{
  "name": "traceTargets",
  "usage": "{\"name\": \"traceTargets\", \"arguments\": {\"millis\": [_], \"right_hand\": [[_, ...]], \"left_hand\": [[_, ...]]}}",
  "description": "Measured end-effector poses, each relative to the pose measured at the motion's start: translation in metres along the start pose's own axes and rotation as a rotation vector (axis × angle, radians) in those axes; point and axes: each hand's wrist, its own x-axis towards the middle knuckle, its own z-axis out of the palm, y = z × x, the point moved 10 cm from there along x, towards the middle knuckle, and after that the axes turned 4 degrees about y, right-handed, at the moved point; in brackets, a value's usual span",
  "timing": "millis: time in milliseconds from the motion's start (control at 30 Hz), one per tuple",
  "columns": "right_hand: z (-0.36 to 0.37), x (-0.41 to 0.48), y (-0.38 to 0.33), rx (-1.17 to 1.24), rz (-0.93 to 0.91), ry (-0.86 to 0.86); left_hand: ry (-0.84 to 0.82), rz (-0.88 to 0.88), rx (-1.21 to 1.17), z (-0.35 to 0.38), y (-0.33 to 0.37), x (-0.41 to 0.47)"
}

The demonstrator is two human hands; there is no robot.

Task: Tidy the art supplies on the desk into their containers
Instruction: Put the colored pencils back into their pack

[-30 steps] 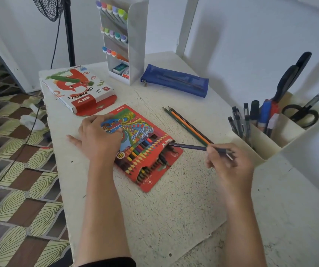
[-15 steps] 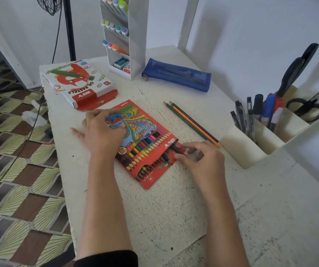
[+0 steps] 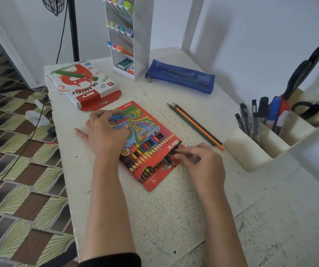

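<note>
A red colour pencil box lies flat on the white desk, its open end toward me with several pencil tips showing. My left hand presses down on the box's far left part, thumb spread on the desk. My right hand pinches a dark pencil at the box's right edge, its front part in among the other pencils. Three loose pencils, green, orange and dark, lie side by side on the desk to the right of the box.
An oil pastels box sits at the far left corner. Behind stand a white marker rack and a blue mesh pencil case. A cream desk organiser at right holds pens and scissors. The desk's left edge drops to tiled floor.
My right hand carried the dark pencil from near the organiser leftward to the box's open end and now pushes it in among the others. My left hand stayed on the box.
</note>
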Motion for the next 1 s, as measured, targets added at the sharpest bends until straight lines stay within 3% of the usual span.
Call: {"name": "traceTargets", "arguments": {"millis": [167,567,833,1000], "right_hand": [[-0.016,0.014,-0.004,0.046,-0.042,0.110],[0.028,0.100,-0.030,-0.456,-0.059,-0.006],[0.027,0.104,-0.017,-0.541,0.015,-0.012],[0.001,0.083,-0.048,-0.387,-0.119,0.050]], "left_hand": [[0.003,0.002,-0.028,-0.001,0.000,0.000],[-0.002,-0.003,-0.026,-0.001,0.000,0.001],[0.002,-0.001,-0.041,0.000,-0.001,0.001],[0.013,0.007,-0.048,0.000,-0.002,0.001]]}}
